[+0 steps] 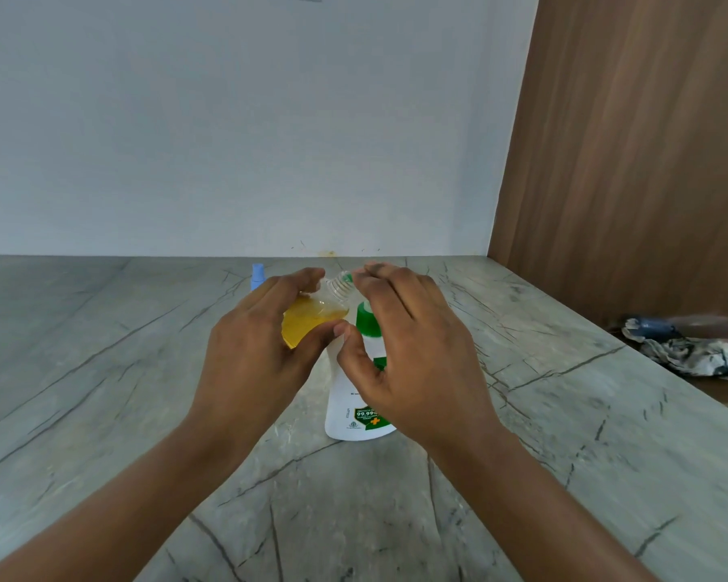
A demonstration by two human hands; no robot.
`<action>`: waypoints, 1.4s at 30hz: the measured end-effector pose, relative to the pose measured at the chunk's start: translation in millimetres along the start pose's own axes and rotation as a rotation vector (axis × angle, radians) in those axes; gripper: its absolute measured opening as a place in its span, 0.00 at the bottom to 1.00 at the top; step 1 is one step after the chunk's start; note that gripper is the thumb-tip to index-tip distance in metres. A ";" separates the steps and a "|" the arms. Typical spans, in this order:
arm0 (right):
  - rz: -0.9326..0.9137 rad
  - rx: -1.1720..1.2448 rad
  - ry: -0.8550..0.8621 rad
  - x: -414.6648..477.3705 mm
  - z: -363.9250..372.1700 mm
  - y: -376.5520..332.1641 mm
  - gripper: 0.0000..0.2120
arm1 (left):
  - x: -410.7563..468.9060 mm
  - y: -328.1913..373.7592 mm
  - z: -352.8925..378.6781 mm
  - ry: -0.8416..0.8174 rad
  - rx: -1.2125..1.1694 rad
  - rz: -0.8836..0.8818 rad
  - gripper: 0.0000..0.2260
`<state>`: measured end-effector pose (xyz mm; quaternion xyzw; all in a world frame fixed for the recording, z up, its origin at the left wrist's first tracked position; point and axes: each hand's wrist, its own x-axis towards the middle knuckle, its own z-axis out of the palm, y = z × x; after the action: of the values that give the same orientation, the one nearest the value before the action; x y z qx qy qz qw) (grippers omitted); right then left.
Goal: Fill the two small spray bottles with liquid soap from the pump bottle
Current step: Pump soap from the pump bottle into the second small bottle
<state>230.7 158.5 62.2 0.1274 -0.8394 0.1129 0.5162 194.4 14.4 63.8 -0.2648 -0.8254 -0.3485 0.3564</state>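
Note:
My left hand (253,342) grips a small clear spray bottle (312,317) holding yellow soap, tilted with its open neck toward the right. That neck sits just under the green spout of the white pump bottle (356,392), which stands on the counter. My right hand (408,350) lies over the pump head with straight fingers on top; the pump head itself is mostly hidden. A second small bottle with a blue cap (257,277) stands behind my left hand, largely covered.
The grey marble counter (144,371) runs to a white wall behind. A brown wooden panel (627,161) rises at the right. A crumpled patterned cloth (698,354) lies beyond the counter's right edge.

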 end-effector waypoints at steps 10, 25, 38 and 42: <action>-0.050 0.010 0.040 -6.7 3.7 -0.8 0.21 | 1.4 3.4 -0.9 0.006 0.008 0.006 0.22; -0.042 0.020 -0.026 -17.5 14.0 -0.2 0.22 | -8.3 -9.2 6.0 0.001 0.020 0.025 0.24; -0.027 -0.005 -0.026 -0.5 1.6 -1.8 0.19 | 0.9 0.0 1.1 0.003 0.029 -0.002 0.21; -0.027 -0.029 -0.023 0.3 0.1 -1.6 0.18 | 0.6 1.3 0.8 -0.004 0.034 0.004 0.21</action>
<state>231.0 157.0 62.5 0.1326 -0.8451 0.0923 0.5097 194.6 15.9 64.4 -0.2609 -0.8315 -0.3333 0.3598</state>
